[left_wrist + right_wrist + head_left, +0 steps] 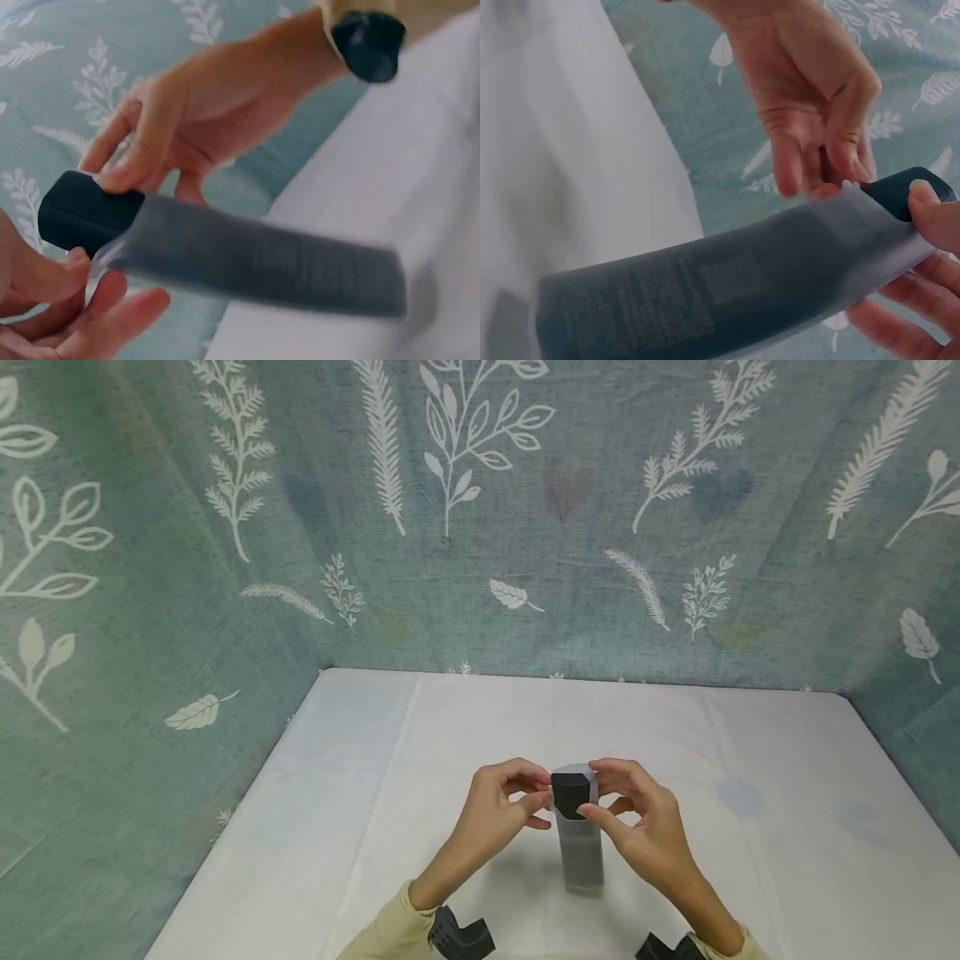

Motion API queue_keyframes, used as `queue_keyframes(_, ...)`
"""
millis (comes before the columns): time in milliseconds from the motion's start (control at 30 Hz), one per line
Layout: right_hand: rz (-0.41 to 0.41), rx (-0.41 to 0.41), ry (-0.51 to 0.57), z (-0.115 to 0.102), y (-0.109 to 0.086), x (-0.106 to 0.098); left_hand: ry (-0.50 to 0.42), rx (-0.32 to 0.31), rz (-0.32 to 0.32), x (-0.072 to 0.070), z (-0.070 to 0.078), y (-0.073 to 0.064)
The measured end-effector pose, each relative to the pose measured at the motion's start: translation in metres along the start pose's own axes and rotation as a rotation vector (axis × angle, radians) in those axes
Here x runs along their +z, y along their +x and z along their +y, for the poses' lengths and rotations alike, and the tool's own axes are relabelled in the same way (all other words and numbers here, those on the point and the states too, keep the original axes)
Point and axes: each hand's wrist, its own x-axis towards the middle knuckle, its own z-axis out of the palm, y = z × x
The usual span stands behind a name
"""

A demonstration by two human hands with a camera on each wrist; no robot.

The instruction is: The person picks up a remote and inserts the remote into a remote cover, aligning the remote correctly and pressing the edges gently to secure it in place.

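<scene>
A dark, elongated object (570, 795) with rounded corners shows its bare end at the mouth of a frosted plastic sleeve (582, 858). Small printed lines show through the sleeve (641, 304) in the right wrist view. My right hand (651, 822) grips the bare end, thumb on its face and fingers round the far side. On the other side, my left hand (497, 806) pinches the edge of the sleeve's mouth between thumb and fingertips. Sleeve and object tilt down from the hands over the table. What kind of object it is, I cannot tell.
A white-covered table (360, 760) spreads under both hands. Green cloth with white leaf prints (465, 593) hangs behind the table and at its sides. Black wrist devices (461, 935) sit at both cuffs.
</scene>
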Motion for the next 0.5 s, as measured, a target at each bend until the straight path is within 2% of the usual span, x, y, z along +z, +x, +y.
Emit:
queue_keyframes(33, 0.006, -0.006, -0.011, 0.0, -0.001, 0.0, 0.03, 0.017, -0.001, 0.001, 0.001, -0.001)
queue_keyframes(167, 0.026, -0.03, -0.041, -0.002, -0.002, -0.001, 0.108, 0.057, -0.039, 0.002, 0.019, -0.009)
queue_keyframes(233, 0.028, -0.033, -0.045, -0.004, -0.002, -0.001, 0.145, 0.076, -0.06, 0.002, 0.021, -0.009)
queue_keyframes(300, 0.024, -0.039, -0.044, -0.006, -0.002, -0.001, 0.187, 0.1, -0.073, 0.001, 0.018, -0.007)
queue_keyframes(400, 0.01, -0.064, -0.036, -0.006, -0.001, -0.002, 0.213, 0.118, -0.087, -0.001, 0.005, -0.003)
queue_keyframes(500, -0.011, -0.109, -0.045, -0.005, 0.001, -0.002, 0.18, 0.104, -0.107, -0.003, 0.003, -0.002)
